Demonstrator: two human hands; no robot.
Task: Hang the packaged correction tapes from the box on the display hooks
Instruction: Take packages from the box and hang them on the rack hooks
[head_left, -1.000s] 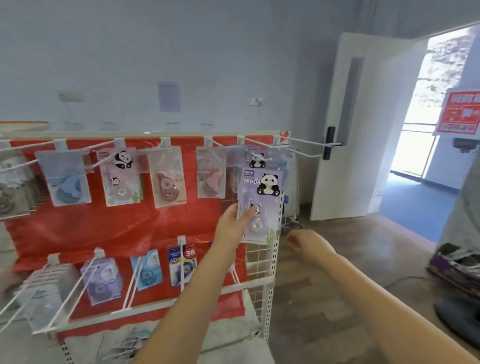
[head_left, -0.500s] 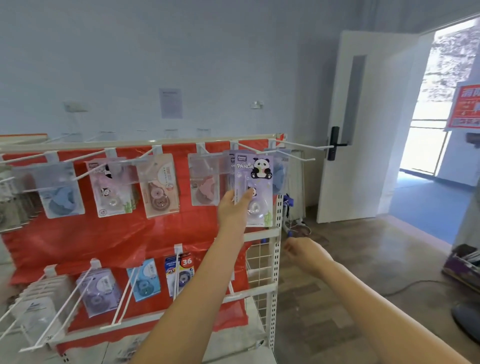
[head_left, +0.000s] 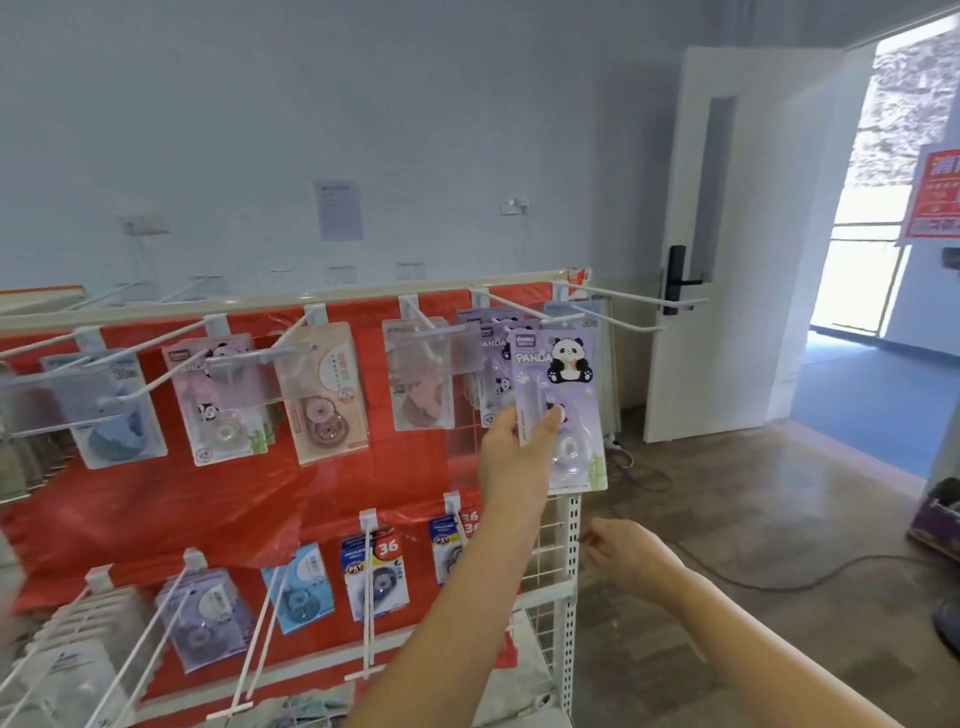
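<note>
Purple panda correction tape pack (head_left: 558, 410), held upright at centre-right of frame, sits in front of the top row of a retail rack w/ red backing (head_left: 156, 493). The left hand (head_left: 511, 457) pinches the card's lower left edge, thumb on the front face near the blister, fingers behind. The pack's top edge is level w/ a white display hook (head_left: 608, 318) at the rack's right end; whether the hang hole is already on the wire can't be told from this angle. More purple panda packs (head_left: 491, 358) hang just behind it, so this looks like the matching peg. The right hand (head_left: 628, 556), lower right of frame, hangs free w/ fingers loosely curled, holding nothing. The supply box isn't clearly in view. Handling, as a judgement: pack appears light, a thin stiff card w/ clear plastic bubble over the tape; card should flex some but not flop, and the glossy face may be slick. Best hold looks like the low card edge, as now, leaving the top hole clear for the hook tip; squeezing the bubble risks denting it. Other pegs across upper left carry pink packs (head_left: 218, 400), a beige pack (head_left: 324, 389) and a blue pack (head_left: 117, 415); the lower row holds blue-and-white "36" packs (head_left: 376, 571). An open white door (head_left: 737, 234) stands at upper right.
</note>
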